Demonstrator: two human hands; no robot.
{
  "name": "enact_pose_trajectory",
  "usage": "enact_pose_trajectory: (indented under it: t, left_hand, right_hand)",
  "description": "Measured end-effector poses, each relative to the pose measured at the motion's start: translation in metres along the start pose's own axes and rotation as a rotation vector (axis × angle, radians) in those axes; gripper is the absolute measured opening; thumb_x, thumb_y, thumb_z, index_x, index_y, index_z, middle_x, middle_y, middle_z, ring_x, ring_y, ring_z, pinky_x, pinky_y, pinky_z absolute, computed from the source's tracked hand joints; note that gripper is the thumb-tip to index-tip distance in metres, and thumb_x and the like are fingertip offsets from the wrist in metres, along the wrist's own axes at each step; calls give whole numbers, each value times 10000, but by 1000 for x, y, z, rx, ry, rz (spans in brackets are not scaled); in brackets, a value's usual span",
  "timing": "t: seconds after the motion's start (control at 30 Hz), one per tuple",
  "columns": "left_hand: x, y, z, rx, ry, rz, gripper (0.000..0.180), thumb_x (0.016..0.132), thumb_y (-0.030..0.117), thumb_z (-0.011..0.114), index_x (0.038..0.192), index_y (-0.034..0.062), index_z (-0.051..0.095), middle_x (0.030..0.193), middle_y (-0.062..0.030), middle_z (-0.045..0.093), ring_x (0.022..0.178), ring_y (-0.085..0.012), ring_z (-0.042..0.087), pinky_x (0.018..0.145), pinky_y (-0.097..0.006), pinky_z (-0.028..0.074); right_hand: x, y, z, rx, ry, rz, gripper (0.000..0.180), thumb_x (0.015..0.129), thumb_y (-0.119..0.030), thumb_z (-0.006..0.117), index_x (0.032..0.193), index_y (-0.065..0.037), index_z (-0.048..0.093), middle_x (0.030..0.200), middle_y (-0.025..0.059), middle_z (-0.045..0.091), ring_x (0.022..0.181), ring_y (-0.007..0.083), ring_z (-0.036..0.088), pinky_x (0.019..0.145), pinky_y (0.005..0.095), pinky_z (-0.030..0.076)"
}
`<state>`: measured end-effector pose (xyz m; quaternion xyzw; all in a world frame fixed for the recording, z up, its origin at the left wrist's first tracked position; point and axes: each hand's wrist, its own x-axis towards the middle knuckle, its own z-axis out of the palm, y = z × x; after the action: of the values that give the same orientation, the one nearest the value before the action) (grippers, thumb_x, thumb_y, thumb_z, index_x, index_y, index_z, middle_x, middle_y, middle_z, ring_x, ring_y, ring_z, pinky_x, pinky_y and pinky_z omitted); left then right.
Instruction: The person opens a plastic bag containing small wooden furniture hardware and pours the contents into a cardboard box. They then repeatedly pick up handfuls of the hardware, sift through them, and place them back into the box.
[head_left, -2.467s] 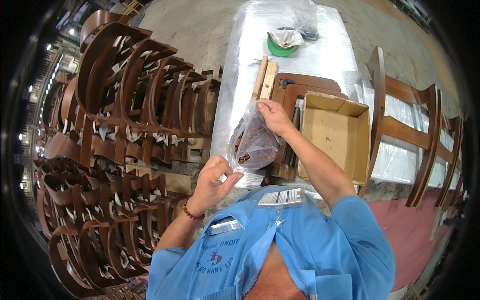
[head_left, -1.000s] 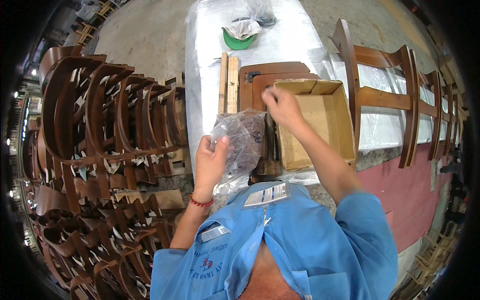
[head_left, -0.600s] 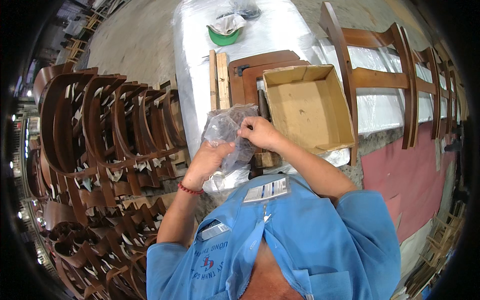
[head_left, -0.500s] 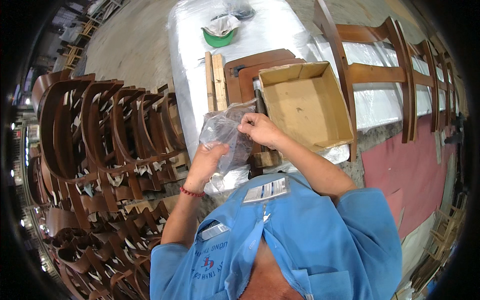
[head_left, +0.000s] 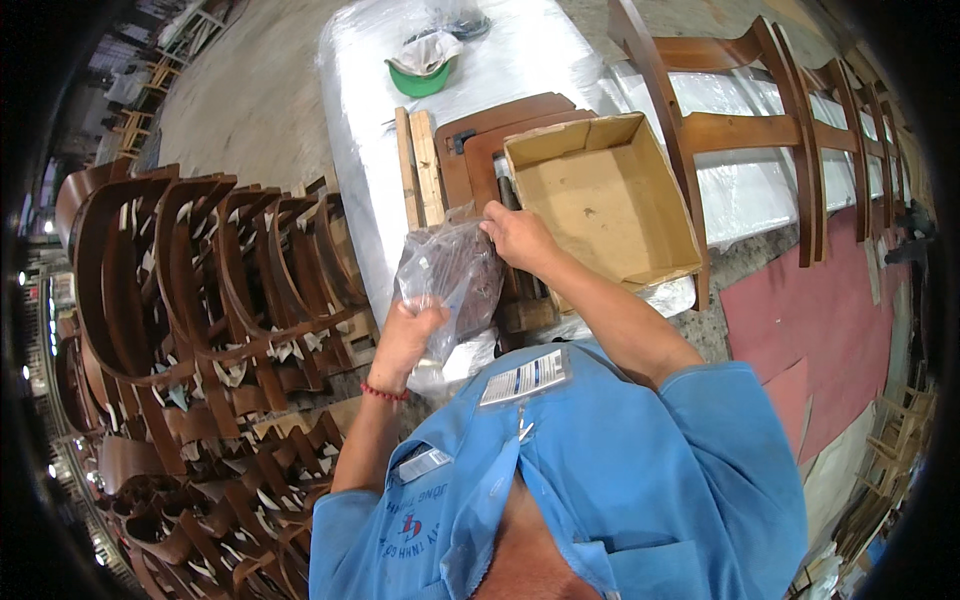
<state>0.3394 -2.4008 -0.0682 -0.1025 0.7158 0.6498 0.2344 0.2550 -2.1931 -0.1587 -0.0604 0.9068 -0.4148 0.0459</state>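
A clear plastic bag [head_left: 455,275] is stretched between my two hands in front of my chest. My left hand [head_left: 408,328], with a red bead bracelet at the wrist, grips the bag's lower left side. Higher up, the fingers of my right hand [head_left: 517,236] pinch its upper right edge. Whether anything lies inside the bag I cannot make out. Just right of my right hand stands an open cardboard box [head_left: 600,210]. Behind the bag are brown wooden panels [head_left: 490,140] and two pale wood strips [head_left: 425,165].
A plastic-wrapped white surface [head_left: 360,120] bears these things and a cap with a green brim [head_left: 420,80]. Curved brown wooden chair parts [head_left: 190,260] crowd the left side. Brown chair frames [head_left: 745,132] stand at the right, above red sheeting [head_left: 810,340] on the floor.
My right hand has shifted slightly upward along the bag's edge, and my left hand a little down and left. The bag is spread a bit wider; the whole view has shifted slightly.
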Motion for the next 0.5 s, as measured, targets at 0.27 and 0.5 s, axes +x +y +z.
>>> enact_pose_trajectory:
  t: [0.27,0.5]
  left_hand:
    - [-1,2,4,95,-141,32,9,757,59,639,757,51,638,678,60,565,620,-36,472,558,-226,382]
    - [-12,3,19,344,-223,79,353,900,276,582,652,30,531,578,24,452,579,-65,400,521,-269,355]
  right_hand:
    - [74,-29,-49,-30,-128,-225,180,885,-240,521,1004,-114,567,881,194,649,869,389,609,775,503,460]
    - [82,-77,-64,33,-641,-329,312,820,-103,477,1081,-4,616,1027,146,670,963,255,629,829,353,487]
